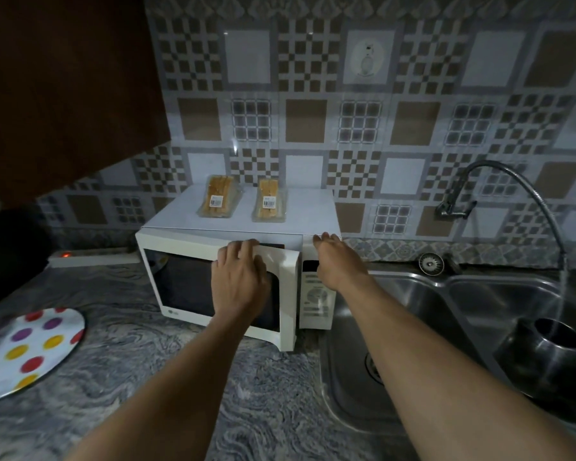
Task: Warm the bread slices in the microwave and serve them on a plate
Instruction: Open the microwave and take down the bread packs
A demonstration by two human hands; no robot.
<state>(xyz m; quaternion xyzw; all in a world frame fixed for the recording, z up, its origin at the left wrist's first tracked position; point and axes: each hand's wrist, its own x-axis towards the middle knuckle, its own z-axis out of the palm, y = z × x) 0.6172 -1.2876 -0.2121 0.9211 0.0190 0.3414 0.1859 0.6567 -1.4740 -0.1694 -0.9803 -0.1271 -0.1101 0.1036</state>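
The left hand (238, 284) hides part of the microwave door (180, 287); the plate (30, 351) runs off the left edge (bread labels (216, 201) unreadably small)

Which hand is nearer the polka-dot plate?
Left. The left hand grips the microwave door, right of the plate; the right hand rests farther right, above the control panel.
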